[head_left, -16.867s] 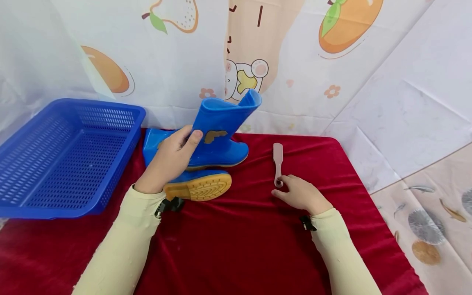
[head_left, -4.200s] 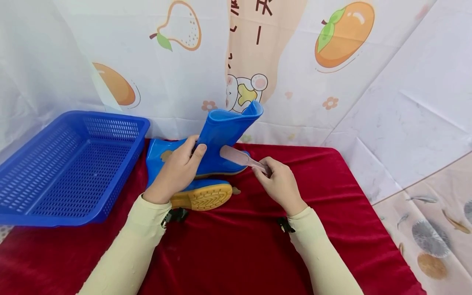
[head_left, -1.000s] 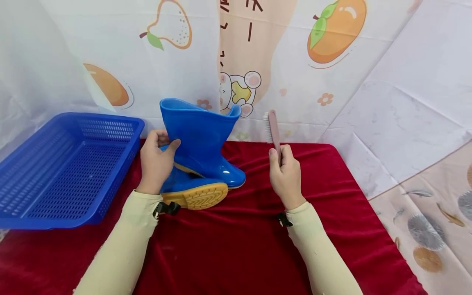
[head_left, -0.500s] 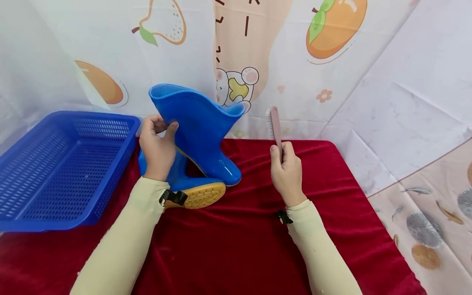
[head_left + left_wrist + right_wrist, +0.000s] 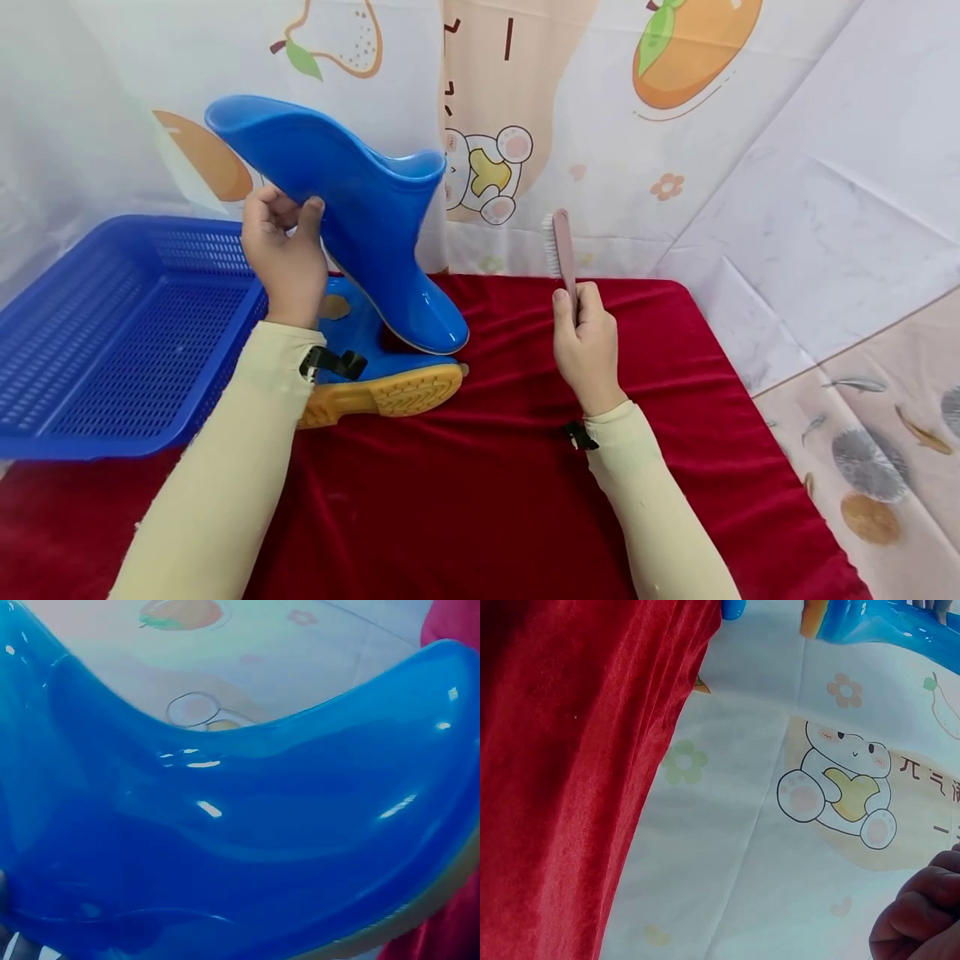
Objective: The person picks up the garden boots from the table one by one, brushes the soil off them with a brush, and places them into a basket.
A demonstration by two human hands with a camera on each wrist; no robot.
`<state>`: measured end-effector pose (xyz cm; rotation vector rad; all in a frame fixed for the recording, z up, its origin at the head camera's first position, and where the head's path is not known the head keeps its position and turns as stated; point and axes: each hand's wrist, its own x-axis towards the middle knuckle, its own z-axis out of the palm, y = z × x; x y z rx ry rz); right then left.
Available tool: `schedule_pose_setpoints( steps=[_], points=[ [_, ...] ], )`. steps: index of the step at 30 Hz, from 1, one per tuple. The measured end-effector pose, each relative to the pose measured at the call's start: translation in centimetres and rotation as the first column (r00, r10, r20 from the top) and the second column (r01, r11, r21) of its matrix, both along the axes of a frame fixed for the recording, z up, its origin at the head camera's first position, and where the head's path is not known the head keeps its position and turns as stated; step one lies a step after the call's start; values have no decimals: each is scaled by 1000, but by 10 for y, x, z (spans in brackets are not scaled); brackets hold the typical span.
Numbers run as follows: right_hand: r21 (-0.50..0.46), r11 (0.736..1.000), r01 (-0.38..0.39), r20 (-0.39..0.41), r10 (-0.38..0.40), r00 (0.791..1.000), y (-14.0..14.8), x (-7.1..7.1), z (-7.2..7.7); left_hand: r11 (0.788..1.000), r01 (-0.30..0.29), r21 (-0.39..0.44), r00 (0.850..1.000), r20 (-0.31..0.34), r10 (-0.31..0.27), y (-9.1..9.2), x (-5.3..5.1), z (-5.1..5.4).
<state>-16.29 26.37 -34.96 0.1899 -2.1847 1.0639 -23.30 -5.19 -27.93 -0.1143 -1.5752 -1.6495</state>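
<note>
The left hand (image 5: 287, 262) pinches the tilted boot (image 5: 363, 208) by its shaft, the toe below the grip. Beneath, the second boot (image 5: 375, 368) lies sideways on the cloth (image 5: 465, 500). The right hand (image 5: 590, 350) grasps the brush (image 5: 563, 246), bristles above the grip.

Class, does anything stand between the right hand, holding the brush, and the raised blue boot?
Nothing visible does. In the head view, only the patterned backdrop shows in the gap between the brush in the right hand and the raised boot. The lying boot is lower, outside that gap.
</note>
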Motion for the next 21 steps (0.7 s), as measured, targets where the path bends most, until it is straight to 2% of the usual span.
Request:
schedule_pose_setpoints(
  steps=[3, 8, 13, 17, 19, 21],
  points=[
    [0, 1000, 2, 8, -2, 1000, -1, 0, 0, 993, 101, 61, 994, 29, -103, -8, -12, -2],
    [17, 1000, -7, 30, 7, 1000, -1, -1, -2, 955, 217, 200, 969, 74, -236, -13, -27, -8],
    [22, 1000, -8, 28, 7, 1000, 1, -2, -3, 916, 251, 314, 954, 78, -288, -17, -37, -5],
    [26, 999, -20, 33, 19, 999, 0, -3, -4, 890, 254, 378, 944, 103, -313, -22, -41, 4],
    [32, 999, -30, 46, 29, 999, -1, -3, -5, 884, 266, 385, 930, 139, -340, -24, -42, 5],
    [39, 998, -39, 58, 37, 998, -3, -2, -6, 881, 278, 382, 908, 195, -371, -23, -45, 1]
  ],
)
